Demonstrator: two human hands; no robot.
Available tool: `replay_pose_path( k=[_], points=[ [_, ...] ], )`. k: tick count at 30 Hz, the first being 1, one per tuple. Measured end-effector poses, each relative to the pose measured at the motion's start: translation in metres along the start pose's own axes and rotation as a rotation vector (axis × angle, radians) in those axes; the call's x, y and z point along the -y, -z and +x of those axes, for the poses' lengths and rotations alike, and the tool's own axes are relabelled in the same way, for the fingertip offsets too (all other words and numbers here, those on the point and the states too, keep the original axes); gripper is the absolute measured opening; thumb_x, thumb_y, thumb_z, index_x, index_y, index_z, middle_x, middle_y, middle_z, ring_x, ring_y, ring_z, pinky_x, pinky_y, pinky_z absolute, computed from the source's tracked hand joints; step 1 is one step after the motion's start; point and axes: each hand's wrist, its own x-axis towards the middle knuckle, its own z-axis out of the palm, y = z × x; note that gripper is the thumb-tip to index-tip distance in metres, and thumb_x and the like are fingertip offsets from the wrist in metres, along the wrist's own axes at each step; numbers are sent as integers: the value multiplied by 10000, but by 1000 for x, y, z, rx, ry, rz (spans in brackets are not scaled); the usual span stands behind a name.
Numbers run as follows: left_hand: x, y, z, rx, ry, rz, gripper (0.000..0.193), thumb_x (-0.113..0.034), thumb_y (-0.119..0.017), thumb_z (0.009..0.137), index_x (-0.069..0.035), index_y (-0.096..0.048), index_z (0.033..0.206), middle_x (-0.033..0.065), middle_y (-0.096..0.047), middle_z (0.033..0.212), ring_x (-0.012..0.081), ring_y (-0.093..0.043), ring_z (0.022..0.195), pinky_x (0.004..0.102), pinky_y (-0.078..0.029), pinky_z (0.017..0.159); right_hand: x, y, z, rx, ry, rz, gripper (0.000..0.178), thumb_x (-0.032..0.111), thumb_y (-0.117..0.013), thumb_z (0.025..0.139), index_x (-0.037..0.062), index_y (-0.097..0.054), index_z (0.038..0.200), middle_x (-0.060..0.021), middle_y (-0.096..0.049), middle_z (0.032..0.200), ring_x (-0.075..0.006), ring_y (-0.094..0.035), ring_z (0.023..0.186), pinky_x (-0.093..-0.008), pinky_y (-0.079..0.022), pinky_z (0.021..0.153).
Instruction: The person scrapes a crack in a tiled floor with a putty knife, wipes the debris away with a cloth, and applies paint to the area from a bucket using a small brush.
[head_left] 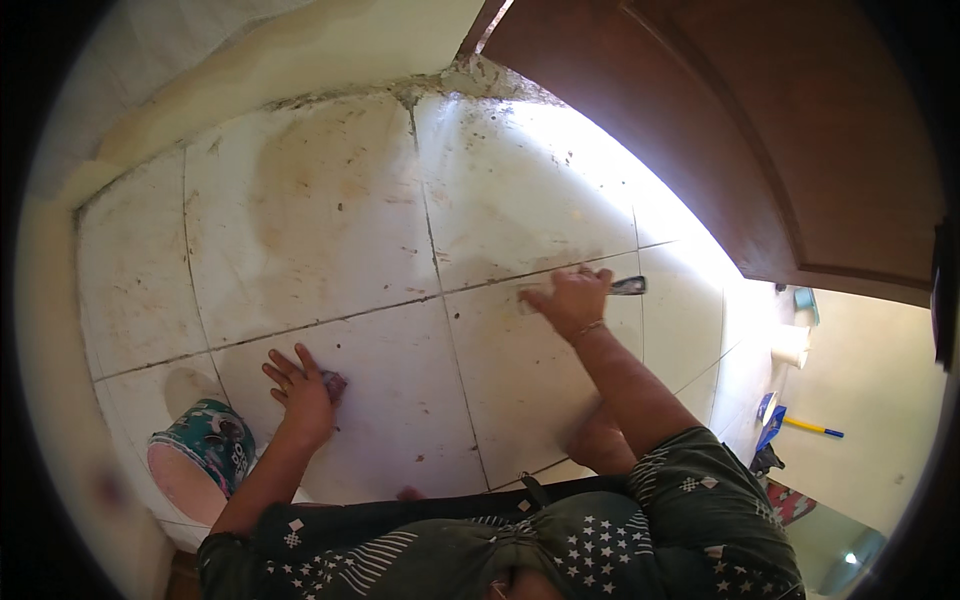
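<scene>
My right hand [577, 303] is closed around a scraper, whose dark handle [628, 286] sticks out to the right of the fist. Its pale, blurred blade end lies low over the dirty white floor tiles [540, 370]. On the left, my left hand [303, 395] rests on a tile with its fingers spread. A small greyish-pink crumpled thing [334, 383], perhaps a rag, shows beside its thumb; the palm hides how much of it lies beneath. A green patterned bucket [222, 440] with a pinkish opening stands left of that forearm.
Brown stains and crumbs of dirt mark the tiles and grout lines. A brown wooden door [720, 130] stands at the upper right. Beyond it are a white container [790, 345] and a yellow-handled tool [805, 427]. A pale wall [290, 55] edges the far side. My bare foot [600, 440] is near my right forearm.
</scene>
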Motion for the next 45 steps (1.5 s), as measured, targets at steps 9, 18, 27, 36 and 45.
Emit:
replay_pose_path(
  k=[9,18,27,36,45],
  points=[
    [-7,6,-2,6,41,3,920,-347,-568,843,34,81,1371,393,185,1344,602,125,1229,676,-149,956,-3,-9,4,46,-60,-29,589,659,-514,713,84,-642,705,-89,-629,685,-235,-577,795,-407,-278,796],
    [-6,1,-2,-33,43,2,876,-381,-527,863,45,45,1372,398,161,1347,607,111,1228,691,-149,941,-3,-12,3,120,-110,-38,613,674,-493,716,79,-630,669,-71,-595,627,-228,-570,773,-411,-282,781],
    [1,-7,-2,-49,38,4,867,-371,-526,865,41,43,1374,396,160,1349,605,104,1232,694,-157,937,-9,17,17,392,-272,2,600,684,-502,699,102,-651,700,-81,-616,672,-248,-575,779,-424,-300,797],
    [-3,7,-7,11,2,-58,877,-370,-526,866,38,65,1372,400,173,1342,598,132,1230,691,-124,948,90,-12,-13,52,24,259,570,652,-547,689,87,-616,703,-133,-616,770,-293,-540,876,-450,-293,859],
    [-7,0,-1,-76,25,-10,858,-363,-542,850,58,0,1365,417,85,1344,613,49,1232,671,-186,950,102,-12,-12,-3,201,243,525,621,-573,682,100,-605,628,-106,-600,651,-240,-554,750,-435,-305,811]
  ],
)
